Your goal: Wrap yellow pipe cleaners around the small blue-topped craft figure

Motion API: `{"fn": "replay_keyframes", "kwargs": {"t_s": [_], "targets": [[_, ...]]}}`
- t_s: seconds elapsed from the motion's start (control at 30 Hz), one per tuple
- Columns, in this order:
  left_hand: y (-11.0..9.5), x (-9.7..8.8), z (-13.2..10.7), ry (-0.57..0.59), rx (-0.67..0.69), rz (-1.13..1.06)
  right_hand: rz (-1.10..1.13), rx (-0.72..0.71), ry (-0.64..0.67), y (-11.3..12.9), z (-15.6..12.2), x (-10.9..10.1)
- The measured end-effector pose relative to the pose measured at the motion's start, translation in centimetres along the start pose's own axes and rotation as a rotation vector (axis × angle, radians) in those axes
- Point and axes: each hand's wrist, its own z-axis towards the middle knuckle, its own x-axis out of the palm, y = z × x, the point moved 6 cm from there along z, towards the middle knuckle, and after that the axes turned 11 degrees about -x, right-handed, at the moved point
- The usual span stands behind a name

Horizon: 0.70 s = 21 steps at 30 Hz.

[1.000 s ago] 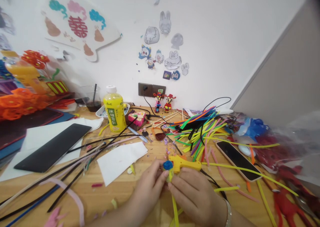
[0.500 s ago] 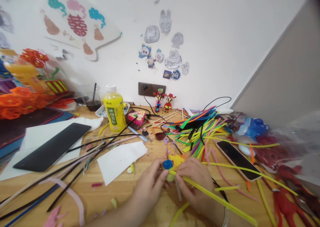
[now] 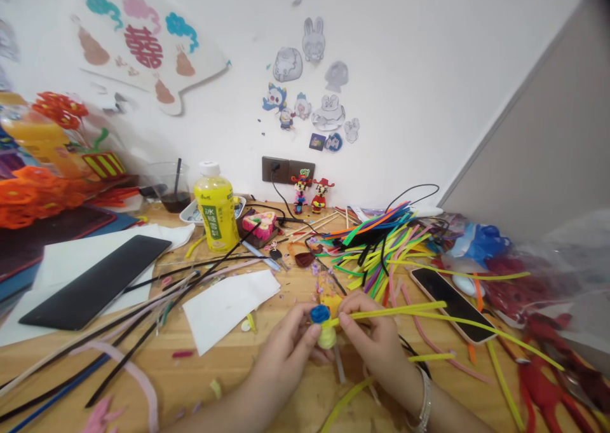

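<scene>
Left to right: white paper sheet (image 3: pixel 229 309) on the wooden tabletop (image 3: pixel 214 382), near the left hand (image 3: pixel 283 363). Its fingers (image 3: pixel 305 334) are closed, gripping a blue pom-pom (image 3: pixel 320 314) over the near part of the tabletop. Right hand (image 3: pixel 372 344): fingers (image 3: pixel 350 315) closed, pinching a yellow pipe cleaner (image 3: pixel 391 312), whose end sits just beside the pom-pom. Black-screened phone (image 3: pixel 450 306) lies further right.
</scene>
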Motion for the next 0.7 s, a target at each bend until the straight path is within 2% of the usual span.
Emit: {"fn": "replay_keyframes", "kwargs": {"t_s": [0.2, 0.37, 0.53, 0.7], "targets": [[0.0, 0.0, 0.0, 0.018, -0.015, -0.044, 0.116, 0.111, 0.016, -0.8, -0.1, 0.5], [0.1, 0.0, 0.0, 0.043, -0.027, -0.077, 0.112, 0.12, 0.031, -1.1, -0.3, 0.9], [0.1, 0.1, 0.0, 0.046, -0.054, -0.113, -0.068, -0.061, 0.098, -0.1, -0.2, 0.9], [0.3, 0.0, -0.1, 0.035, -0.021, -0.08, -0.276, -0.252, 0.17, 1.1, -0.2, 1.1]]}}
